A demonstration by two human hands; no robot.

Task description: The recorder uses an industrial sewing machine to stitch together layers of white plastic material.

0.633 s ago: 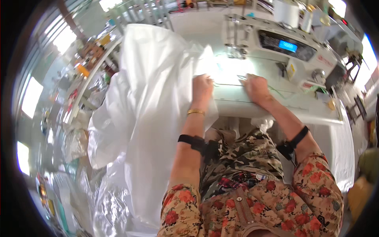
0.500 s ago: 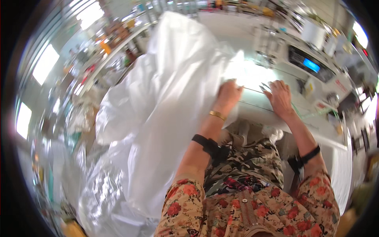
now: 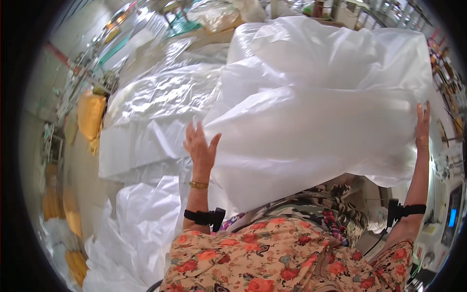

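Observation:
A large white translucent plastic sheet (image 3: 316, 126) lies bunched in broad folds before me, its near edge over my lap. My left hand (image 3: 199, 148) is raised at the sheet's left side, fingers spread, with nothing in it. Over at the right end, my right hand (image 3: 422, 127) rests against the sheet's edge with its fingers stretched out. Part of that palm is turned out of sight. Shiny plastic sheeting (image 3: 160, 97) is heaped beyond my left hand.
More white sheeting (image 3: 146, 219) hangs at the lower left. Yellow-orange sacks (image 3: 91, 117) stand on the floor farther left. A white sewing machine with a lit blue display (image 3: 452, 217) is at the right edge. A green stool (image 3: 180, 24) stands at the back.
My view has swung left, away from the sewing machine. My hands have moved from the machine bed and spread wide apart along the sheet. The small dark-bladed snips at my right hand no longer show.

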